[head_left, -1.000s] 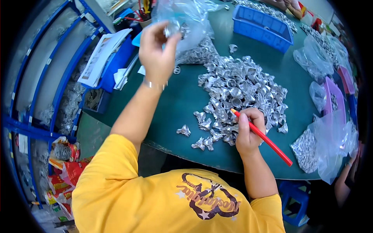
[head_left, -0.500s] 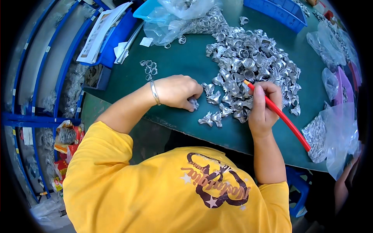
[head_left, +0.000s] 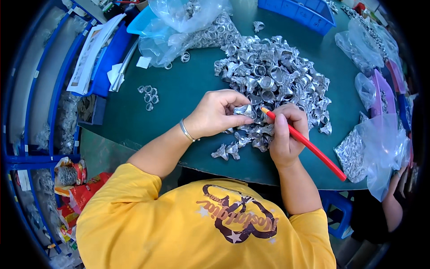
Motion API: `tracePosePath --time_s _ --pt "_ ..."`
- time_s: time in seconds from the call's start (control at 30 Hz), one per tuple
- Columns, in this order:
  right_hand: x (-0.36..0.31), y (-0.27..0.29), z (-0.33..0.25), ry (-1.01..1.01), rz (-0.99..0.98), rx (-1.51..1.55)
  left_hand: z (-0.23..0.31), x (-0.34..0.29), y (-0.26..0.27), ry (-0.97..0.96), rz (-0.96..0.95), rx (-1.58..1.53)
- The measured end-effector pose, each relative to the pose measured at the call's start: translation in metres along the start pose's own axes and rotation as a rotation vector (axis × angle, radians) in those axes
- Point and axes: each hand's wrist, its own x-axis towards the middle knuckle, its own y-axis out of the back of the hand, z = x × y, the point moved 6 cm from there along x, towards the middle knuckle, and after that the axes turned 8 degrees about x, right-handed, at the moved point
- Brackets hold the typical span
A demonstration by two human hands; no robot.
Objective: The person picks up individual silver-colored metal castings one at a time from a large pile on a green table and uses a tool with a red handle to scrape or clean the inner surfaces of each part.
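Between the thumb and fingers of my left hand (head_left: 219,113) is a silver-coloured ring (head_left: 243,110) with a bulky sculpted head. My right hand (head_left: 288,134) is closed around a red pencil-like stick (head_left: 316,154) with a pale orange tip, which points at the ring. The tip is close to the ring; whether they touch I cannot tell. Just beyond both hands spreads a large heap of similar chunky metal rings (head_left: 277,67). Several of them (head_left: 227,151) lie at the heap's near left edge, below my left hand.
Several thin plain rings (head_left: 149,96) lie apart on the green table (head_left: 188,80). A clear bag of rings (head_left: 215,33) and a blue bin (head_left: 300,13) stand at the back. Plastic bags (head_left: 354,154) line the right side. Blue shelving (head_left: 33,154) and papers (head_left: 94,54) are at left.
My left hand has moved right to the heap's edge and now has a ring in its fingers. The red stick's tip has come beside that ring. The whole view has shifted slightly.
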Motion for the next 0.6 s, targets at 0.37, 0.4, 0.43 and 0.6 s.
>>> tracePosePath --time_s 0.37,0.4,0.43,0.6 --pt "0.001 -0.011 -0.004 0.053 -0.167 -0.104 0.003 -0.002 0.001 -0.121 -0.002 0.104" --pt "0.002 -0.012 -0.005 0.053 -0.176 -0.112 0.004 -0.002 0.002 -0.133 0.003 0.109" --pt "0.003 -0.013 -0.005 0.052 -0.177 -0.111 0.004 -0.002 0.002 -0.145 0.008 0.115" --pt "0.002 -0.017 -0.004 0.056 -0.213 -0.165 0.004 -0.003 0.002 -0.152 0.022 0.132"
